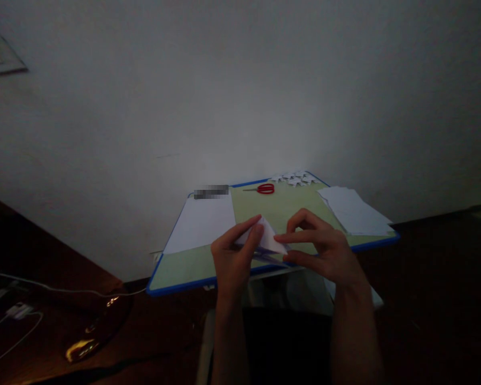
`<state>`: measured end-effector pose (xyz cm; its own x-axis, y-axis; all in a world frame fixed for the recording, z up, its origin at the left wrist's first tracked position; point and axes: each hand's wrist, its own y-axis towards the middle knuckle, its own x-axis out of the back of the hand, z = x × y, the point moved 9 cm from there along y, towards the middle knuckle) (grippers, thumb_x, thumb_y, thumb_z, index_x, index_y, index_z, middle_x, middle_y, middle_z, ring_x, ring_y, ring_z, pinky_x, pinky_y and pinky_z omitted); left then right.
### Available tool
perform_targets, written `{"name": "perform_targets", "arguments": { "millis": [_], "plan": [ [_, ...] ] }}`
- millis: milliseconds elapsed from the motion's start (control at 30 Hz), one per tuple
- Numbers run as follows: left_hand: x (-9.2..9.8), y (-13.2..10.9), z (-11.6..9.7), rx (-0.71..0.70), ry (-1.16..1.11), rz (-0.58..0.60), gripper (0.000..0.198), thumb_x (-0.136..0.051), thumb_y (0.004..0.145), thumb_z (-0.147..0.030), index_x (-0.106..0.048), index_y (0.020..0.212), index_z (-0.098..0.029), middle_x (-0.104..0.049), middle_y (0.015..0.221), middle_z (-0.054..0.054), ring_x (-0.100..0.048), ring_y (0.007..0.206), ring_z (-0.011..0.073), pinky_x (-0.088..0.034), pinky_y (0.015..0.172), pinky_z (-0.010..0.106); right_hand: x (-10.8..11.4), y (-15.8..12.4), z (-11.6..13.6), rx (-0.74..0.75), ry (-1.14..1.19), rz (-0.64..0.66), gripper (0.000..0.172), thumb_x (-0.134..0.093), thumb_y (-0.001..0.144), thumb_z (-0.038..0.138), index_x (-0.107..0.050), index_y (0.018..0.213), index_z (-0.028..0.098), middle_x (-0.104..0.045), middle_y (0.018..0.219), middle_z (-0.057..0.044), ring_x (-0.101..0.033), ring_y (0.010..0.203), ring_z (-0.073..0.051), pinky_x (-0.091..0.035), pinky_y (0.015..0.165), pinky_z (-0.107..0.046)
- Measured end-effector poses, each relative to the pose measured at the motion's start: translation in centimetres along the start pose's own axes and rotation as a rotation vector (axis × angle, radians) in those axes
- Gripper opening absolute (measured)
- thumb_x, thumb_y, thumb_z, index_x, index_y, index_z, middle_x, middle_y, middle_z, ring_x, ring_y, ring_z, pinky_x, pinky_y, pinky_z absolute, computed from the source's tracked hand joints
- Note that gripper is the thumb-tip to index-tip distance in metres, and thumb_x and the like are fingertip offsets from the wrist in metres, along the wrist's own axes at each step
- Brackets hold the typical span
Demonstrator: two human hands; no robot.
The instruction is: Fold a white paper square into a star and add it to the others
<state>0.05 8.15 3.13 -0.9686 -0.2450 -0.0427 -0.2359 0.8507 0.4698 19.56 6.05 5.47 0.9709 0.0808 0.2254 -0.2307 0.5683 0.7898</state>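
A folded piece of white paper (269, 238) is held just above the near edge of a small green table with a blue rim (184, 289). My left hand (233, 258) pinches its left side between thumb and fingers. My right hand (321, 247) grips its right side, forefinger stretched along the fold and thumb underneath. The paper forms a pointed, triangular shape between the two hands.
A white sheet (203, 223) lies on the table's left, a stack of white sheets (355, 211) on its right. Red-handled scissors (263, 189) and several small folded paper pieces (295, 178) lie at the far edge. White cables (32, 299) run over the dark floor at left.
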Motion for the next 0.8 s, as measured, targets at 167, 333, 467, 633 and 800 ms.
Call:
{"name": "perform_targets", "arguments": {
  "millis": [167, 333, 467, 633, 800],
  "plan": [
    [-1.5, -0.2, 1.7, 0.151, -0.050, 0.246, 0.016, -0.088, 0.081, -0.031, -0.089, 0.095, -0.025, -0.086, 0.094, 0.007, -0.080, 0.085, 0.0241, -0.061, 0.072, 0.029, -0.7, 0.0, 0.2, 0.000, 0.034, 0.091, 0.029, -0.090, 0.083, 0.039, -0.085, 0.112, 0.037, -0.062, 0.085, 0.000, -0.062, 0.079, -0.017, -0.055, 0.071, -0.032],
    [-1.8, -0.2, 2.5, 0.216, -0.102, 0.325, 0.012, -0.089, 0.078, -0.029, -0.089, 0.090, -0.024, -0.086, 0.090, 0.009, -0.081, 0.082, 0.0250, -0.061, 0.072, 0.031, -1.9, 0.0, -0.1, -0.032, 0.067, 0.208, 0.027, -0.090, 0.083, 0.040, -0.086, 0.109, 0.034, -0.068, 0.083, 0.000, -0.064, 0.076, -0.015, -0.055, 0.068, -0.029],
    [-1.6, -0.2, 2.9, 0.228, -0.107, 0.362, 0.014, -0.090, 0.077, -0.030, -0.089, 0.090, -0.023, -0.086, 0.089, 0.009, -0.081, 0.084, 0.0268, -0.062, 0.073, 0.033, -2.5, -0.2, -0.4, -0.044, 0.074, 0.253, 0.018, -0.089, 0.084, 0.035, -0.087, 0.101, 0.031, -0.069, 0.084, 0.000, -0.065, 0.075, -0.014, -0.053, 0.066, -0.027],
    [-0.6, 0.3, 2.4, 0.136, -0.040, 0.248, 0.017, -0.089, 0.080, -0.032, -0.089, 0.095, -0.023, -0.086, 0.095, 0.010, -0.081, 0.089, 0.0287, -0.064, 0.079, 0.037, -2.3, 0.4, -1.2, -0.109, 0.007, 0.151, 0.014, -0.082, 0.092, 0.040, -0.084, 0.086, 0.026, -0.064, 0.078, 0.001, -0.061, 0.071, -0.014, -0.051, 0.066, -0.027],
    [-0.2, 0.2, 0.6, 0.005, -0.041, 0.039, 0.019, -0.087, 0.082, -0.032, -0.088, 0.099, -0.023, -0.086, 0.098, 0.007, -0.081, 0.091, 0.0253, -0.064, 0.079, 0.033, -1.8, 1.5, -1.2, -0.143, -0.018, -0.025, 0.027, -0.073, 0.098, 0.044, -0.072, 0.082, 0.023, -0.061, 0.082, 0.000, -0.059, 0.077, -0.015, -0.050, 0.070, -0.028]
  ]
}}
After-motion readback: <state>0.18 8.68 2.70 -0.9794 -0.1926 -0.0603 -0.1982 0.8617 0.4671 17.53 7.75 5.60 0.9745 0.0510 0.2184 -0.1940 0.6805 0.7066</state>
